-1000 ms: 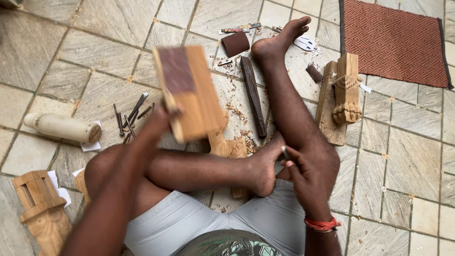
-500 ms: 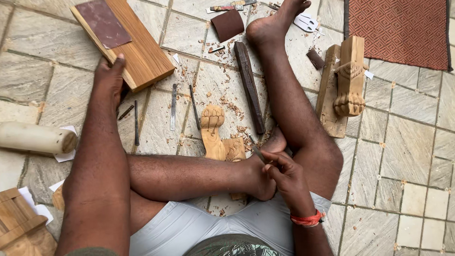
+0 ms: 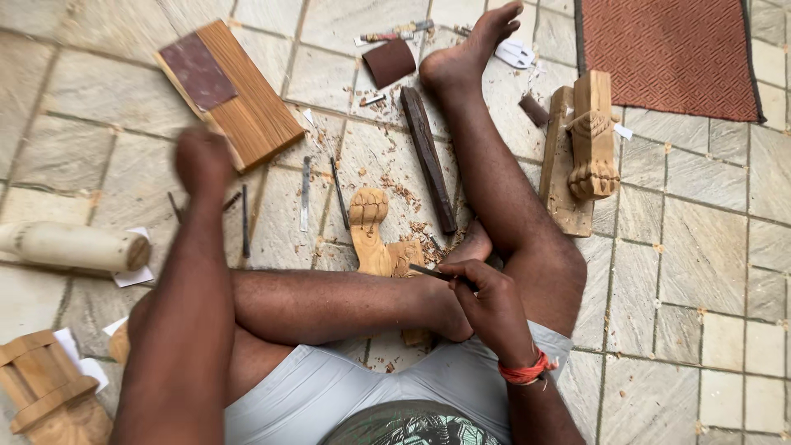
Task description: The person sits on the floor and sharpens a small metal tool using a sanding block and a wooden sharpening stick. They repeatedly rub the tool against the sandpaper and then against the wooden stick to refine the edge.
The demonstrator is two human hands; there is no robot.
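The right hand (image 3: 492, 306), nearest the camera, rests by the crossed foot, its fingers clenched around a thin dark chisel (image 3: 434, 273). Just beyond lies the carved wooden leg (image 3: 372, 233) among shavings on the stone floor (image 3: 692, 247). The left hand (image 3: 202, 161) is blurred, fingers' state unclear, hovering near the sandpaper board (image 3: 235, 91).

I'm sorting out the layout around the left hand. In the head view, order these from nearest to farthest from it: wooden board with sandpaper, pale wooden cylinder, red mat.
From the left hand:
1. Wooden board with sandpaper, just up and right of it.
2. Pale wooden cylinder, lower left on the floor.
3. Red mat, far across at the top right.
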